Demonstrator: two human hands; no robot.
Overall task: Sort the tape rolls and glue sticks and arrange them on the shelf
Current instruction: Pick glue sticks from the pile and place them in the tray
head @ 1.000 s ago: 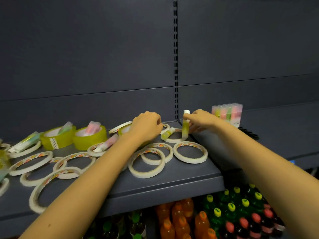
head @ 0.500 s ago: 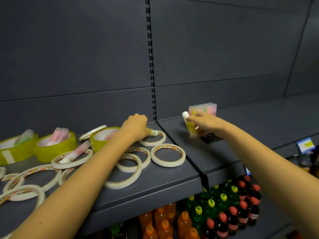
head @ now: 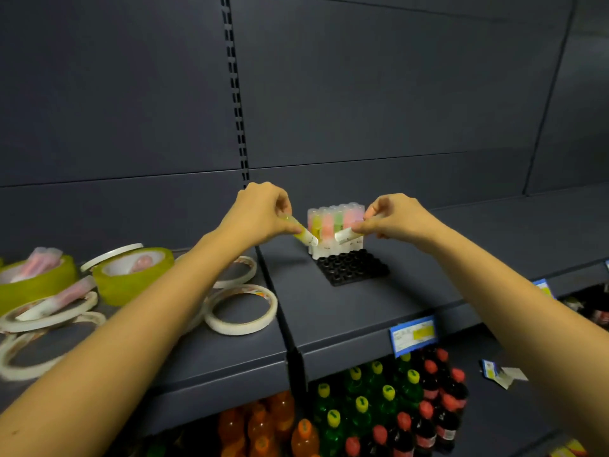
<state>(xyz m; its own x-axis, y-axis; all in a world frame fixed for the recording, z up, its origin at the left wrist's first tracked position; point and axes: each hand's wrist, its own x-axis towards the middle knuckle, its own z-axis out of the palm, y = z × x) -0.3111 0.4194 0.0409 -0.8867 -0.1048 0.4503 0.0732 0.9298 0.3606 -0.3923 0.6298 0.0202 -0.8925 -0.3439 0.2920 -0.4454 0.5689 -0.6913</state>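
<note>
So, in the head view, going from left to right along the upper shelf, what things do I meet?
First green tape roll → second green tape roll → left hand, pinching a yellow glue stick → standing row of glue sticks → right hand, pinching another glue stick.

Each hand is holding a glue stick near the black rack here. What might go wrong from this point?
The yellow glue stick in the left hand and the pale glue stick in the right hand are both tilted, so either may miss a hole in the black rack. Their tips nearly meet and could collide. Both hands work close in front of the standing row of sticks, which a bump might topple.
</note>
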